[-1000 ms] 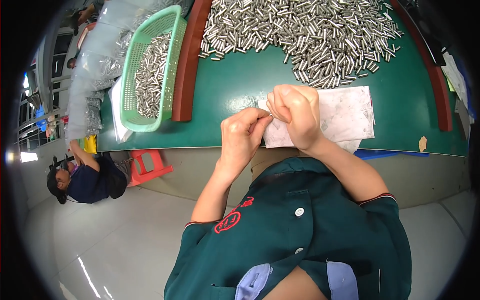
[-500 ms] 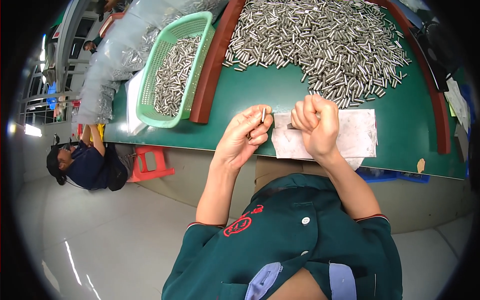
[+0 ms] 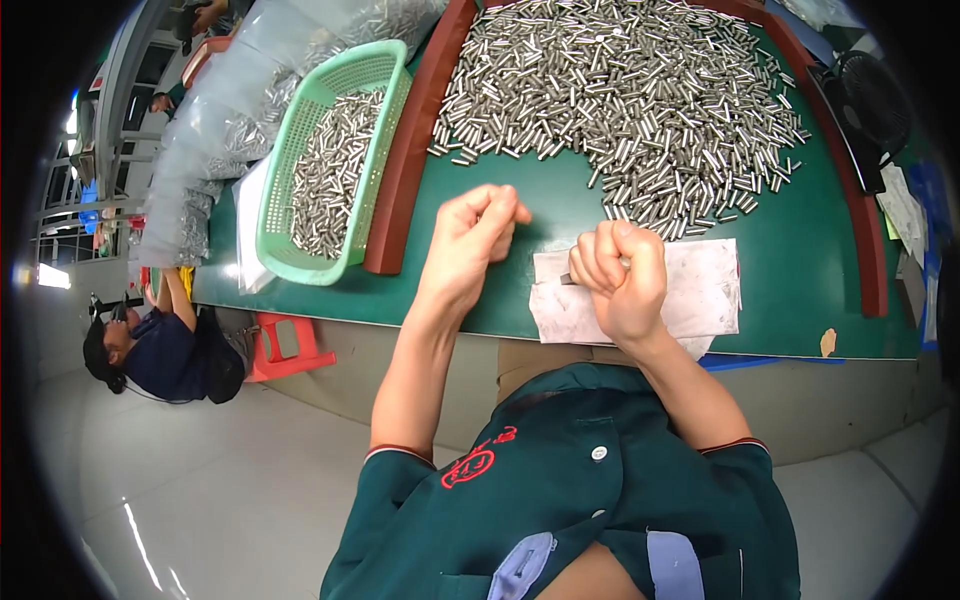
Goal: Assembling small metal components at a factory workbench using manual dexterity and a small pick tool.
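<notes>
My left hand (image 3: 470, 238) is closed above the green tabletop, thumb and forefinger pressed together, back of the hand facing up. Whatever lies inside its fingers is hidden. Over a stained whitish cloth (image 3: 700, 290), my right hand (image 3: 625, 275) is curled into a fist. From its little-finger side pokes the end of a small dark grey piece (image 3: 567, 280); the rest is covered by the fingers. Beyond both hands spreads a large heap of short shiny metal pins (image 3: 640, 110), its nearest pins just past the cloth.
A mint-green plastic basket (image 3: 268, 225) of pins stands left, beside a dark red bar (image 3: 388, 235). Another red bar (image 3: 872, 250) edges the right side, near a black fan (image 3: 870, 100). Clear bags (image 3: 190, 150) of pins line the far left, where another person (image 3: 165, 345) sits.
My left hand has turned over and moved slightly left; the pin that showed at its fingertips is now out of sight. My right hand stays fisted over the cloth. The whole view has shifted slightly.
</notes>
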The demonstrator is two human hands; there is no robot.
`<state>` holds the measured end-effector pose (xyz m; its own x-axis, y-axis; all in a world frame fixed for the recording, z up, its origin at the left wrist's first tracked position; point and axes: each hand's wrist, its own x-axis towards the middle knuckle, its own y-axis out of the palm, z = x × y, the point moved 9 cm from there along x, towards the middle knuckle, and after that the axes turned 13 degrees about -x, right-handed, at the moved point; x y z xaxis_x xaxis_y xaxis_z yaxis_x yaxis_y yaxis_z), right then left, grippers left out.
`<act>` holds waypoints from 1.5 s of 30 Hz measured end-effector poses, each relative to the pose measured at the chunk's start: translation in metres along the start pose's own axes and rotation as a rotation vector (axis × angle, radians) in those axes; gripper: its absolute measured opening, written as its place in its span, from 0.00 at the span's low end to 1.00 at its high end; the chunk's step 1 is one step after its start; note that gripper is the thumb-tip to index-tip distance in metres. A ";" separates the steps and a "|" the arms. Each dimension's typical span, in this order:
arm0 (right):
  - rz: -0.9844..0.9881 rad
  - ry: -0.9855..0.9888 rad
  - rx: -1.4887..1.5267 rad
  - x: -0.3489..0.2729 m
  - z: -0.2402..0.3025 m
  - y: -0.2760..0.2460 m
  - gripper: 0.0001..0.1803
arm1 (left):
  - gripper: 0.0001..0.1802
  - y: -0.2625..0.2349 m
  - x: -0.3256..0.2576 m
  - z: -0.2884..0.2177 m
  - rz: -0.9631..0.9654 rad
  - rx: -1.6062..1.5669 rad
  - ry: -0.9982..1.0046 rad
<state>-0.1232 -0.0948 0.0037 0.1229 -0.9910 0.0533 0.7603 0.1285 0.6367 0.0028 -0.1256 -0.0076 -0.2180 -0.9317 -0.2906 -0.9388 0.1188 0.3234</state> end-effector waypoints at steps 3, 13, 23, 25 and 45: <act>-0.002 0.015 0.027 0.000 -0.001 0.002 0.20 | 0.09 0.013 0.023 -0.035 -0.068 0.599 0.399; -0.006 0.004 0.003 0.000 0.000 0.000 0.19 | 0.08 0.047 0.057 -0.036 -0.099 1.205 0.588; -0.027 0.013 -0.060 0.000 -0.001 -0.002 0.21 | 0.04 0.040 -0.009 -0.026 0.099 0.904 0.449; -0.022 0.016 -0.038 0.001 -0.001 -0.002 0.20 | 0.06 0.042 -0.027 -0.024 0.169 0.881 0.481; -0.033 0.051 0.058 0.001 -0.009 -0.008 0.20 | 0.09 0.020 -0.052 0.004 -0.096 0.938 0.338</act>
<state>-0.1235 -0.0969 -0.0078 0.1320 -0.9912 -0.0063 0.7265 0.0924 0.6810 -0.0054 -0.0735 0.0098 -0.1795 -0.9829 0.0401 -0.8112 0.1249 -0.5713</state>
